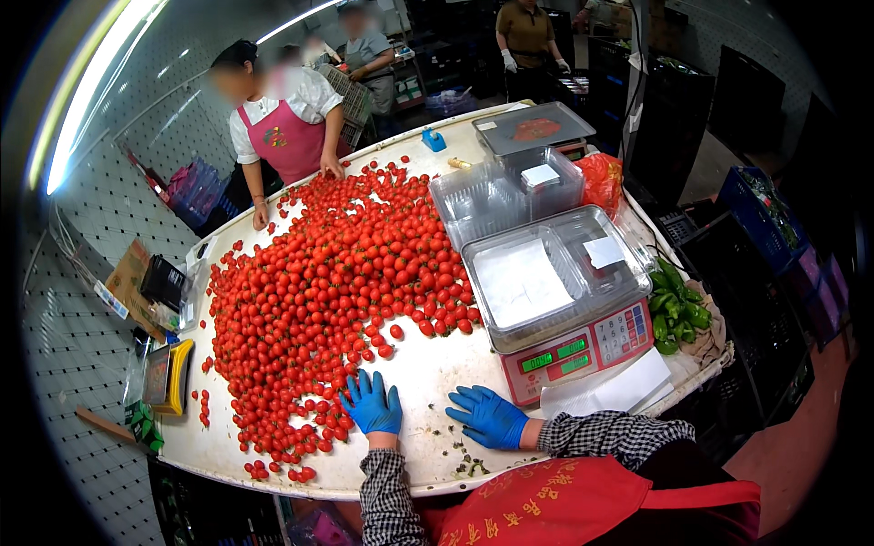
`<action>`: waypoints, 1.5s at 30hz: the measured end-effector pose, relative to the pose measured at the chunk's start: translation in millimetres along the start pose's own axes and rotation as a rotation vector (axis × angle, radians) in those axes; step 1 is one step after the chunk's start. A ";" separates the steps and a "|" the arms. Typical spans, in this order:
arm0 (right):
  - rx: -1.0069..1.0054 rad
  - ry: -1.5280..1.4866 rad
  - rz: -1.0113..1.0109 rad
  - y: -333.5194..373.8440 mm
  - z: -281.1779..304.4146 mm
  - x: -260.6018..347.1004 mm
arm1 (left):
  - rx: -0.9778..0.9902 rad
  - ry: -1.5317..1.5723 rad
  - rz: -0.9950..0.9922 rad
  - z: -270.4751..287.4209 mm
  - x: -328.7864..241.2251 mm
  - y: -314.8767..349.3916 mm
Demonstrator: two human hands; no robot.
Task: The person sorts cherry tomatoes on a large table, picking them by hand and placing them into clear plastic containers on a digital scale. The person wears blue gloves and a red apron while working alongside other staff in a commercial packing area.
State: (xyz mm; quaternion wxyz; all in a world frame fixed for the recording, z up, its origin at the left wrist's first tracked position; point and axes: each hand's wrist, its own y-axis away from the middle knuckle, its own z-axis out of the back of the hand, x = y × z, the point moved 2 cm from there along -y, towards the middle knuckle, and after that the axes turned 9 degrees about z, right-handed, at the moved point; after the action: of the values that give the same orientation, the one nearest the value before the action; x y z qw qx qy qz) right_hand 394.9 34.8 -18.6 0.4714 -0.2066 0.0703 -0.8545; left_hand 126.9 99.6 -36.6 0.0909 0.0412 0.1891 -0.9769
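A wide heap of cherry tomatoes (328, 273) covers the left and middle of the white table (428, 373). Gloved in blue, my left hand (371, 405) lies at the heap's near right edge, fingers spread, its fingertips close to a few tomatoes. To its right my right hand (489, 417), also in a blue glove, rests flat on the tabletop with the fingers apart and nothing in it. Small dark green stem bits (469, 460) are scattered between and below the hands. Beyond my right hand stands a digital scale (583, 350) carrying a clear plastic tray (555, 273) with white paper inside.
Clear plastic boxes (487, 205) and a second scale (533, 127) stand farther back. Green peppers (675, 309) lie at the right edge, paper sheets (614, 387) before the near scale. A yellow-framed device (168, 378) sits left. Across the table, a co-worker in a pink apron (291, 146) reaches toward the tomatoes.
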 end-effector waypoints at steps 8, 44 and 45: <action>0.000 -0.009 -0.014 0.6 -3.8 -0.6 | 0.049 0.006 0.029 3.9 -2.3 0.1; -0.416 0.291 -0.087 60.8 207.2 -73.7 | 0.020 0.033 0.012 2.2 -1.4 0.6; -0.414 0.298 -0.101 65.9 211.7 -71.8 | 0.017 0.044 0.011 1.9 -1.3 0.5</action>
State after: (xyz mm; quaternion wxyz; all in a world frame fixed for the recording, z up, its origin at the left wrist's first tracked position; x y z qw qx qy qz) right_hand 568.6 74.5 131.6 0.3605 -0.1739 0.3018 -0.8653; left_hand 128.1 98.6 -34.8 0.0920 0.0643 0.1826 -0.9767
